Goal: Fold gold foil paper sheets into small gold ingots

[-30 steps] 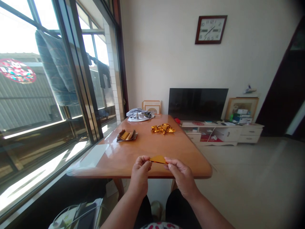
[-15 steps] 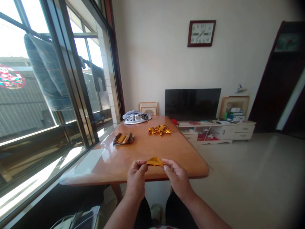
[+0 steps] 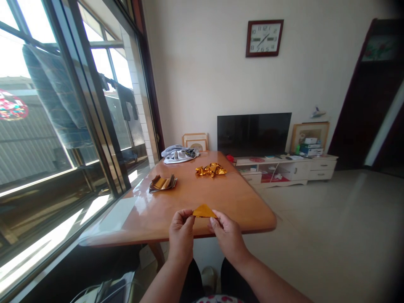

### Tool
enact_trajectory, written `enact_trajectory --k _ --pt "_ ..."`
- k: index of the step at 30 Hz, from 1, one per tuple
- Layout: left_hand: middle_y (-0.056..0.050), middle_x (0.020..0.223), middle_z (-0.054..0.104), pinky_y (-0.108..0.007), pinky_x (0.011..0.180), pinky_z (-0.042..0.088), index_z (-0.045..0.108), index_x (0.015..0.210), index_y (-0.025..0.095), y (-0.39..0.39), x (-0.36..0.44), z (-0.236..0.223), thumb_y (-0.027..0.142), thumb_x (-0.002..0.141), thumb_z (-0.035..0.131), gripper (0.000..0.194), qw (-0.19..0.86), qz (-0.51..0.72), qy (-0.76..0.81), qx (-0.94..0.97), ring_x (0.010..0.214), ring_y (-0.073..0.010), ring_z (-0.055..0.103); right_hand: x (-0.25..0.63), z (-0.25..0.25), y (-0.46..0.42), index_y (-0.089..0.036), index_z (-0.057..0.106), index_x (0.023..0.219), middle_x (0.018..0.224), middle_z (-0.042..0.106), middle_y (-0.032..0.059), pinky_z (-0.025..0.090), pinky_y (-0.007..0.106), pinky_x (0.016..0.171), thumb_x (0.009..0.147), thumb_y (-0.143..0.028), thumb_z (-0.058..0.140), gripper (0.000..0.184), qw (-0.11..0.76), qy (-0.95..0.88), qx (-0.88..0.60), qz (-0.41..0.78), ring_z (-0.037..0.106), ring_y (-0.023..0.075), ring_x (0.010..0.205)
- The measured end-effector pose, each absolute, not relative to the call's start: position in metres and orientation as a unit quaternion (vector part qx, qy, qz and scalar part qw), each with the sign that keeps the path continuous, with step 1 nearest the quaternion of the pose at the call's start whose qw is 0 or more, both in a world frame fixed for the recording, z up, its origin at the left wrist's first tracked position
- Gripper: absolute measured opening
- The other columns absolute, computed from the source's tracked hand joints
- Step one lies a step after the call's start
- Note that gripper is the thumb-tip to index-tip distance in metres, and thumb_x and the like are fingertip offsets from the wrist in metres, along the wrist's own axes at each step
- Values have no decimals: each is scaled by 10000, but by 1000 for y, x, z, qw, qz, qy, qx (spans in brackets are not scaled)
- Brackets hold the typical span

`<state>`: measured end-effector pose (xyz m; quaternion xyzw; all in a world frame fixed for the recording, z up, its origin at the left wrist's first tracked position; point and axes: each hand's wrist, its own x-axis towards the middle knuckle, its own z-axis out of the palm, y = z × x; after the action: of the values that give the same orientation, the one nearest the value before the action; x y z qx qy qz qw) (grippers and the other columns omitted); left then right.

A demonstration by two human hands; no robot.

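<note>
Between my two hands a sheet of gold paper (image 3: 204, 211), folded to a triangle, is held up above the table's near edge, its point away from me. My left hand (image 3: 182, 225) pinches its left corner between thumb and fingers. The right corner is gripped the same way by my right hand (image 3: 226, 227). Further off on the table lie a stack of gold paper sheets (image 3: 162, 183), curling at the edges, and a heap of shiny folded gold paper pieces (image 3: 211, 169).
The glossy wooden table (image 3: 189, 193) has a pale sheet (image 3: 117, 213) at its left side and bundled grey cloth (image 3: 179, 154) at the far end. Windows (image 3: 94, 105) run along the left. A television (image 3: 254, 134) stands on a low white cabinet (image 3: 325, 166) beyond.
My right hand has shifted slightly left, nearer my left hand. The gold paper now looks flatter, its triangular face turned more toward me. The camera view has tilted slightly.
</note>
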<state>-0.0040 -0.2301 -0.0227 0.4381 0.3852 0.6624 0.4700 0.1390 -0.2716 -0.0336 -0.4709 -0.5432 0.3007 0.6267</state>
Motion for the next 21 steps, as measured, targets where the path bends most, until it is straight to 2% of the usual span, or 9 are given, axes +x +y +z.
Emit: enact_trajectory --k 7,13,21 --pt "-7 887 665 -252 688 439 611 1077 188 -231 -2 -21 253 678 757 430 492 654 392 420 710 -119 590 141 -35 -269 -269 698 1241 1074 763 63 559 391 895 894 -377 616 373 613 -568 -483 262 710 275 974" --pt "-41 916 693 -309 846 483 622 1050 177 -231 0 -22 277 703 763 388 489 656 379 433 884 -180 665 140 -43 -263 -250 688 1239 1073 761 69 580 404 882 895 -395 601 383 634 -531 -463 318 718 275 981" --pt "-55 931 699 -313 846 479 637 1030 168 -231 0 -30 283 717 754 353 490 642 393 439 880 -184 662 137 -46 -259 -210 691 1174 1027 758 87 601 418 827 862 -421 651 379 651 -482 -434 395 720 279 928"
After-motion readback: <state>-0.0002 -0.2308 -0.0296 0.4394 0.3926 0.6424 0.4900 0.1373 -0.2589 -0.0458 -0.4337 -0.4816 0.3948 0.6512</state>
